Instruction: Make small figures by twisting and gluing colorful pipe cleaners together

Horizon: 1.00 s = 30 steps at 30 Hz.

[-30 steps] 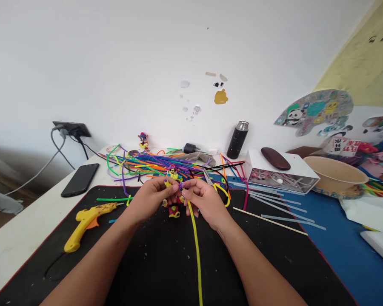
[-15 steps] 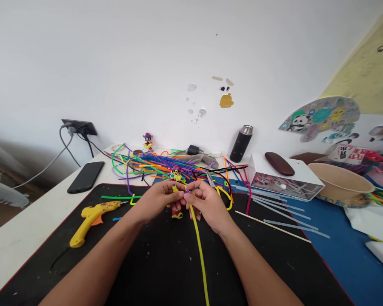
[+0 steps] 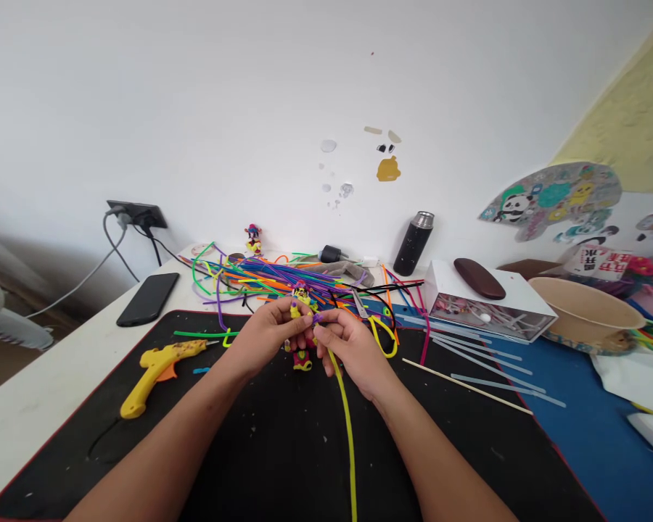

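My left hand [image 3: 269, 332] and my right hand [image 3: 350, 346] meet above the mat, fingertips almost touching. Between them is a small purple piece of pipe cleaner [image 3: 317, 319], pinched in the left fingertips. A long yellow pipe cleaner [image 3: 347, 428] runs from my closed right fingers down toward the front edge of the view. Just behind the hands stands a figurine [image 3: 302, 360] of yellow, magenta and purple pipe cleaner, its middle covered by my fingers. Yellow-handled scissors [image 3: 384, 337] lie to the right of the right hand.
A yellow glue gun [image 3: 152, 377] rests left on the black mat [image 3: 272, 449]. Behind lies a heap of coloured pipe cleaners [image 3: 283, 274] with a second figurine [image 3: 253, 239]. To the right are a black bottle [image 3: 412, 246], white box [image 3: 468, 319], glue sticks [image 3: 484, 355] and wooden stick [image 3: 468, 386].
The purple piece at my fingertips has shifted slightly up and shows more. The yellow pipe cleaner now bows a little to the right. Both hands stay in nearly the same place.
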Each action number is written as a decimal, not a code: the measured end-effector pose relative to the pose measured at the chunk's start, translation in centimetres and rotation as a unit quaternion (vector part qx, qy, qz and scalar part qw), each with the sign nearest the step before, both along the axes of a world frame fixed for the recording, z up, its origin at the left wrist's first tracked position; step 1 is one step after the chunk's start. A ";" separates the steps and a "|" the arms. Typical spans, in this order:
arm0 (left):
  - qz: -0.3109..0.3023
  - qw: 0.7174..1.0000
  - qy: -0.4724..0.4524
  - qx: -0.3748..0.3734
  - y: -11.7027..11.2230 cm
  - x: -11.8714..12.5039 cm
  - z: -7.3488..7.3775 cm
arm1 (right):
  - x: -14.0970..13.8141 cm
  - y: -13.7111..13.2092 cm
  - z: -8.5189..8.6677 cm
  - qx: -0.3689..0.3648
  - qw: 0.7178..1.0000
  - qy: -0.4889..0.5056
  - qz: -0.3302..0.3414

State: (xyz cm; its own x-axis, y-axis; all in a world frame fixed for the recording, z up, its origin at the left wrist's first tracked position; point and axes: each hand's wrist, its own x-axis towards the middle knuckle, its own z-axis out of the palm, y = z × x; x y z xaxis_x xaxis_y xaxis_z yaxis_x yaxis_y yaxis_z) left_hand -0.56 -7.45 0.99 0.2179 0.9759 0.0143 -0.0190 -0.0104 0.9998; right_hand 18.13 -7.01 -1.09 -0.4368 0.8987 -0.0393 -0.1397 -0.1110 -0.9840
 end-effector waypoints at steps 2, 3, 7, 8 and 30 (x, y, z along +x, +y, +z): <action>0.018 0.999 0.016 0.021 0.0 0.0 0.1 | -0.1 -0.1 -0.2 0.005 1.000 -0.020 0.008; 0.028 0.999 0.030 0.031 -0.1 0.1 0.1 | -0.2 -0.1 -0.3 0.012 0.999 -0.036 0.008; 0.076 0.985 0.132 0.084 -0.2 0.3 -0.3 | -0.3 -0.4 -0.5 0.084 0.986 -0.144 -0.017; 0.091 0.977 0.165 0.101 -0.2 0.3 -0.4 | -0.3 -0.5 -0.5 0.111 0.978 -0.175 -0.023; -0.047 0.968 0.235 0.073 -0.6 0.3 -0.1 | 1.5 0.0 0.9 0.328 0.876 -0.331 -0.127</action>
State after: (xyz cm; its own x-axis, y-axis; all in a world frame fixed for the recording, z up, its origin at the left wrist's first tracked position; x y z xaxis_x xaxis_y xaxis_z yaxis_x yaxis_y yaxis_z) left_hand -0.30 -8.08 0.84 0.3208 0.9467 0.0286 0.4300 -0.1725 0.8862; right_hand 19.61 -7.04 -0.20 -0.2965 0.8879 0.3517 0.5468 0.4597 -0.6997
